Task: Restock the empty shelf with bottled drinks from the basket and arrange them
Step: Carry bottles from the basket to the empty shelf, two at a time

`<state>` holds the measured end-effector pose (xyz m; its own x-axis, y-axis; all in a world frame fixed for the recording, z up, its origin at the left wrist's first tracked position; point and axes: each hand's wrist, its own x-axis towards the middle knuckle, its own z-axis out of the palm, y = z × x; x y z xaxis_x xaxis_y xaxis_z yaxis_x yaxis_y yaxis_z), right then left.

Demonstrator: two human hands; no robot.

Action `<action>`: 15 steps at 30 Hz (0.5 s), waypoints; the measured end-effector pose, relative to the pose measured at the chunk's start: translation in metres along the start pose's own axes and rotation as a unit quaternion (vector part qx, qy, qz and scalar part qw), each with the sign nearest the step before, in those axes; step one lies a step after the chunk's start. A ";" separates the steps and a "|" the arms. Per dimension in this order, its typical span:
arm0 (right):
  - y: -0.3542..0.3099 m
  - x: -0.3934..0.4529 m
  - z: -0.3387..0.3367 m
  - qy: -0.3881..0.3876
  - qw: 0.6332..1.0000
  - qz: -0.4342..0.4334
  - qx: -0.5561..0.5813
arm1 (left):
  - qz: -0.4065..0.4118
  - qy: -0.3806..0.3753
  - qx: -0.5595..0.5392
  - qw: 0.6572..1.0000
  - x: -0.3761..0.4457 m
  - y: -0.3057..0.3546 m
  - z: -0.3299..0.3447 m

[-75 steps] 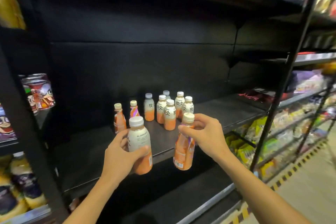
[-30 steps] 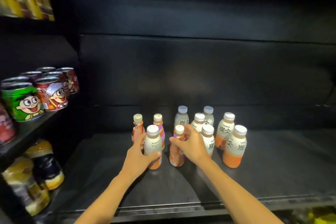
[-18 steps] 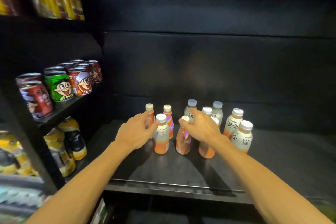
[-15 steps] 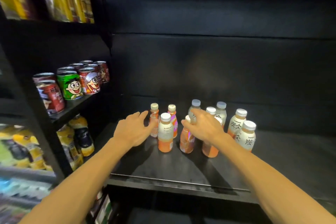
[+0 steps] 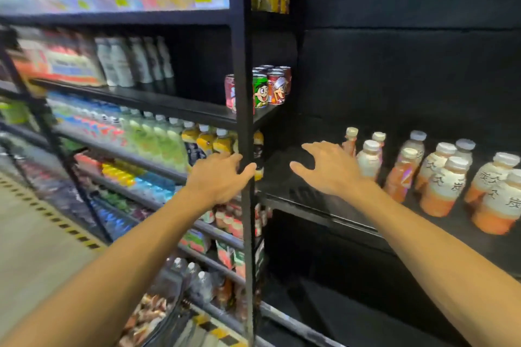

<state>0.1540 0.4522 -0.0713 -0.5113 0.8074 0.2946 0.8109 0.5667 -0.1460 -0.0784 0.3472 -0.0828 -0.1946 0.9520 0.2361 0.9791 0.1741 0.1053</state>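
Black upright post [image 5: 244,149] at 9 o'clock of bottles [image 5: 439,177]; left hand [image 5: 218,180] open against it, right hand [image 5: 328,169] spread, empty, over bare shelf [image 5: 296,189] edge.

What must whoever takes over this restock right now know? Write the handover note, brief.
Left hand: open, holds no bottle, at the black upright post.
Right hand: open, empty, over the shelf, just left of the bottles.
Done: about ten bottles stand upright in a loose cluster on the shelf.
Left: probably fetch more from the basket, which is not clearly in view, then straighten the cluster into rows.
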 end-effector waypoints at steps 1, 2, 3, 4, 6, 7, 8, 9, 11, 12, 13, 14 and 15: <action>-0.024 -0.001 0.004 -0.005 1.000 -0.020 0.010 | -0.009 0.008 -0.002 1.000 -0.016 -0.017 -0.007; -0.048 -0.002 0.008 -0.010 0.999 -0.037 0.022 | -0.022 0.012 0.000 1.000 -0.032 -0.034 -0.013; -0.071 -0.002 0.011 -0.013 0.998 -0.055 0.034 | -0.038 0.013 0.006 0.999 -0.047 -0.051 -0.020; -0.094 -0.002 0.014 -0.015 0.996 -0.071 0.043 | -0.055 0.011 0.013 0.998 -0.062 -0.069 -0.026; -0.137 -0.002 0.022 -0.021 0.993 -0.106 0.053 | -0.091 0.005 0.031 0.995 -0.091 -0.104 -0.035; -0.157 -0.001 0.025 -0.025 0.990 -0.125 0.057 | -0.108 0.002 0.041 0.993 -0.105 -0.122 -0.038; -0.177 -0.001 0.028 -0.029 0.988 -0.142 0.058 | -0.127 0.000 0.047 0.991 -0.119 -0.139 -0.040; -0.196 0.000 0.032 -0.031 0.985 -0.161 0.059 | -0.147 0.000 0.053 0.988 -0.131 -0.155 -0.043; -0.229 0.001 0.037 -0.034 0.979 -0.193 0.062 | -0.186 0.001 0.064 0.981 -0.154 -0.184 -0.047; -0.245 0.001 0.040 -0.040 0.976 -0.206 0.064 | -0.202 0.000 0.066 0.977 -0.165 -0.197 -0.049; -0.260 0.002 0.043 -0.046 0.972 -0.219 0.067 | -0.215 0.000 0.064 0.974 -0.175 -0.208 -0.051; -0.273 0.003 0.047 -0.050 0.970 -0.229 0.067 | -0.227 0.000 0.062 0.972 -0.183 -0.218 -0.052; -0.286 0.007 0.052 -0.054 0.967 -0.239 0.065 | -0.242 0.000 0.063 0.968 -0.191 -0.227 -0.053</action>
<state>-0.0964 0.3047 -0.0769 -0.8512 0.4570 0.2581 0.4357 0.8895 -0.1380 -0.2670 0.1126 -0.1007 -0.6325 0.7512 0.1889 0.7726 0.6291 0.0854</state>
